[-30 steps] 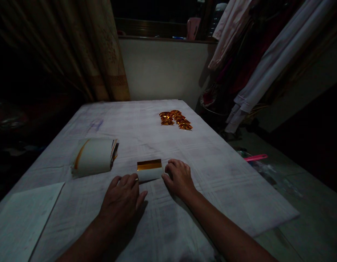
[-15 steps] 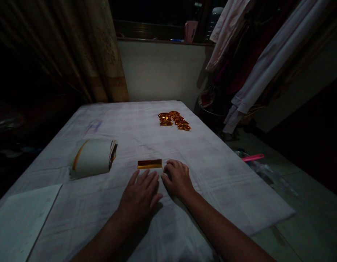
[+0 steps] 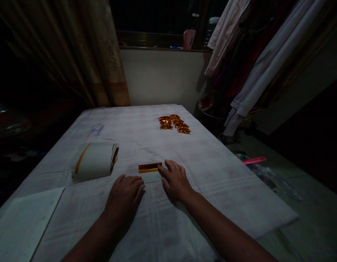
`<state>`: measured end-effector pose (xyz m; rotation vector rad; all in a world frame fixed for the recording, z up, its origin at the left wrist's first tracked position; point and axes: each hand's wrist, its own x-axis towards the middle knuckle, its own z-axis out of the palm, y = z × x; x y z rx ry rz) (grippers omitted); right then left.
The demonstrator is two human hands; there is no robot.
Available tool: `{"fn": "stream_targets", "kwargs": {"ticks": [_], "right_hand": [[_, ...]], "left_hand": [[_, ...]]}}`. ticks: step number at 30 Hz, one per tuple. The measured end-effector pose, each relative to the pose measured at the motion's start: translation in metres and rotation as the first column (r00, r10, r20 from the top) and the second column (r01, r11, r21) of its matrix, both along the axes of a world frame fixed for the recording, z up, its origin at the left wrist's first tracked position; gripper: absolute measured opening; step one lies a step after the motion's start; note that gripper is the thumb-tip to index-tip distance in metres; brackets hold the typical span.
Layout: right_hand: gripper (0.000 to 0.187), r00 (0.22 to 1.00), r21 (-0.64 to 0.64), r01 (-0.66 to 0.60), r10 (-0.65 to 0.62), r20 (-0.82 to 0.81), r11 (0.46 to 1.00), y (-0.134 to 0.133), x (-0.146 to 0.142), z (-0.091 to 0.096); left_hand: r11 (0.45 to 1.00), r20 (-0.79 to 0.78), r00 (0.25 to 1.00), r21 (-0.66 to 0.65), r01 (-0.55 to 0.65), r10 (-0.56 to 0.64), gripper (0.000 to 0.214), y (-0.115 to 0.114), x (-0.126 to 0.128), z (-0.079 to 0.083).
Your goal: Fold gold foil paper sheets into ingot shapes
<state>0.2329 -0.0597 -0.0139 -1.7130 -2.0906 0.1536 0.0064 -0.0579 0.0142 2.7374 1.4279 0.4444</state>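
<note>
A small sheet of gold-faced paper [image 3: 150, 171] lies folded flat on the white-covered table [image 3: 212, 174], a gold strip showing along its far edge. My left hand [image 3: 125, 196] rests flat on the cloth, fingertips at the paper's left corner. My right hand [image 3: 175, 180] lies on the cloth too, fingers extended and touching the paper's right end. Neither hand holds anything.
A roll of white paper with gold lining [image 3: 94, 161] lies to the left. A heap of several folded gold pieces [image 3: 174, 123] sits farther back. A white sheet [image 3: 23, 218] is at the near left. Curtains and hanging clothes [image 3: 255, 72] flank the table.
The paper's white fold has been pressed flat, leaving a thinner gold strip. My left hand swept over it to the right, then drew back left. The right hand's fingers straightened.
</note>
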Motion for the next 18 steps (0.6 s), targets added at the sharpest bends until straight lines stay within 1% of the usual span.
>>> {"fn": "stream_targets", "kwargs": {"ticks": [2,4,7,8,9,11,14,16,18], "right_hand": [[0.048,0.999,-0.054,-0.015,0.017,0.031,0.998,0.003,0.001,0.002],[0.049,0.999,-0.083,-0.029,0.031,0.021,0.996,0.005,0.003,0.004],[0.047,0.998,-0.076,-0.052,0.049,-0.038,0.996,0.007,0.006,0.002],[0.045,0.997,-0.063,-0.056,0.053,-0.057,0.996,0.007,0.006,0.000],[0.042,0.996,-0.045,-0.060,0.057,-0.074,0.997,0.006,0.007,-0.002],[0.040,0.993,0.012,-0.070,0.071,-0.094,0.997,0.005,0.008,-0.006],[0.035,0.988,0.134,-0.102,0.116,-0.098,0.986,0.002,0.011,-0.010],[0.031,0.985,0.209,-0.131,0.152,-0.084,0.969,0.000,0.013,-0.010],[0.029,0.980,0.260,-0.161,0.185,-0.070,0.952,-0.001,0.016,-0.009]], "left_hand": [[0.999,0.050,0.998,-0.038,-0.033,0.035,0.021,0.010,0.006,0.001],[0.996,0.133,0.988,-0.009,-0.084,0.084,0.015,0.019,0.006,-0.005],[0.987,0.201,0.967,0.014,-0.162,0.156,0.039,0.025,0.001,-0.022],[0.984,0.208,0.963,0.010,-0.180,0.174,0.044,0.025,-0.001,-0.027],[0.982,0.214,0.959,0.003,-0.190,0.185,0.045,0.025,-0.003,-0.031],[0.983,0.230,0.956,-0.018,-0.183,0.182,0.040,0.024,-0.005,-0.034],[0.989,0.278,0.949,-0.040,-0.143,0.148,0.031,0.024,-0.007,-0.031],[0.994,0.313,0.944,-0.021,-0.106,0.107,0.027,0.023,-0.007,-0.028],[0.997,0.339,0.939,0.025,-0.070,0.057,0.022,0.023,-0.008,-0.026]]}}
